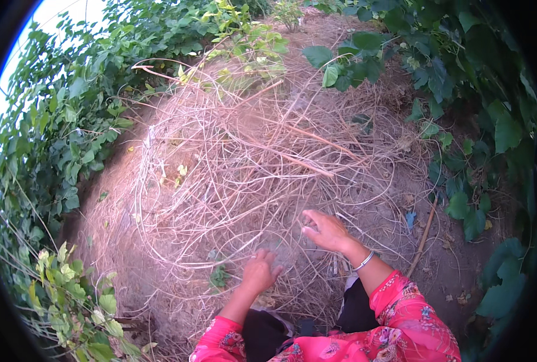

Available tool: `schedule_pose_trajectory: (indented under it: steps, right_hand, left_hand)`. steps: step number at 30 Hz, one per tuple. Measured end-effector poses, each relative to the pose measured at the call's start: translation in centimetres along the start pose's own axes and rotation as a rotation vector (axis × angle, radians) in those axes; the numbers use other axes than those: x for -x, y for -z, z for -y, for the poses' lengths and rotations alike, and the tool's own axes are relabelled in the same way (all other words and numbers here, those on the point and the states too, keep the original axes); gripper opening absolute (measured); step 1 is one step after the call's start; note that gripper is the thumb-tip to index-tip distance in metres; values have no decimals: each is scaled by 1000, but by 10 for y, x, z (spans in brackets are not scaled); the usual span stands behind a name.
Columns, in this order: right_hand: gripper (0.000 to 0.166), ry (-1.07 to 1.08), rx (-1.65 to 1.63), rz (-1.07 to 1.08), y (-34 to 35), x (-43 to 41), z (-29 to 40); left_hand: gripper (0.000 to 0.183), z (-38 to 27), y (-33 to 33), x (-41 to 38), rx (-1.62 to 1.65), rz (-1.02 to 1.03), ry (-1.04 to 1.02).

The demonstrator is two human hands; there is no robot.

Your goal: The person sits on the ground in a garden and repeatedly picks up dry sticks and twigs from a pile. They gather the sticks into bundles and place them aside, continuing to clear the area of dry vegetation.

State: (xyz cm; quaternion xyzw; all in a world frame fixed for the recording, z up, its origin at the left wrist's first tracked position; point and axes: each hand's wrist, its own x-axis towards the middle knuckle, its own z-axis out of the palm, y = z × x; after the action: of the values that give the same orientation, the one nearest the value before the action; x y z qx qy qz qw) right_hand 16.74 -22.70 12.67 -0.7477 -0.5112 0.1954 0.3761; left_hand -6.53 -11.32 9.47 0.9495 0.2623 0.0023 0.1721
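A wide, tangled heap of dry vine stems (232, 172) lies on the ground before me. Over its near edge is my left hand (260, 271), back upward, a ring on one finger; whether it grips a stem is not clear. My right hand (325, 230), with a bracelet (364, 261) at the wrist, is raised a little farther off to the right, its fingers curled and thumb apart. I see nothing certain in it. Thicker brown sticks (311, 167) rest on top of the heap.
Leafy green vines stand along the left (69, 108) and right (499, 122). A long stick (424, 237) lies on the soil at the right, near a small blue scrap (410, 219). A low green weed (218, 276) grows close to my left hand.
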Motion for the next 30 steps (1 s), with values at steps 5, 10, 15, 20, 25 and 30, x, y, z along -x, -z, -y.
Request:
schedule_pose_trajectory:
  steps: [5, 10, 15, 20, 25, 30]
  right_hand:
    - [42, -148, -15, -262, 25, -62, -49]
    - [38, -288, 305, -284, 35, -128, -72]
    - [36, -314, 740, -93, 14, -161, -81]
    - [26, -297, 632, -59, -18, -160, -102]
    - [19, -47, 639, -31, -21, -119, -80]
    - [22, 24, 628, 16, 30, -37, 2]
  left_hand:
    - [47, -10, -20, -7, 72, 57, -52]
    - [49, -20, -27, -12, 89, 175, -119]
    - [38, -27, -25, -14, 145, 248, -164]
    - [37, -26, -30, -16, 174, 240, -177]
    - [38, -24, -29, -21, 155, 273, -113]
    - [43, -18, -37, -29, 113, 321, -69]
